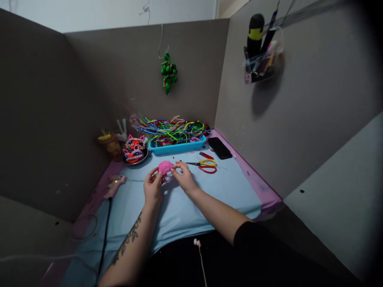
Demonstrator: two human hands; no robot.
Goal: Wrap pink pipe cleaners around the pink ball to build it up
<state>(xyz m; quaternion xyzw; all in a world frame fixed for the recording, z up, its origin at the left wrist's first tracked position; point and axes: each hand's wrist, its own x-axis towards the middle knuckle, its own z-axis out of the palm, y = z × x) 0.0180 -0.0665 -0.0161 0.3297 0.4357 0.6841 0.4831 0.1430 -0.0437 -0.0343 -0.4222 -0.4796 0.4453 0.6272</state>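
Between my hands, above the blue cloth, is a pink oval piece (165, 167) that looks fuzzy, with a thin pink strand looping below it. My left hand (153, 184) grips its left side between thumb and fingers. At its right edge, my right hand (183, 175) is closed in a pinch; whether it holds the edge or a strand is too small to tell. Just right of that hand lie scissors (208, 163) with yellow and red handles. A pink glue gun (116, 184) rests to the left, its green light on.
Behind the hands, a blue tray (176, 149) overflows with colourful pipe cleaners (176, 129). Fuzzy cat-eared pieces (134, 148) fill a dark bowl at left. A phone (220, 148) lies at right. Grey partitions (143, 67) enclose the table; a clear tool holder (260, 67) hangs right.
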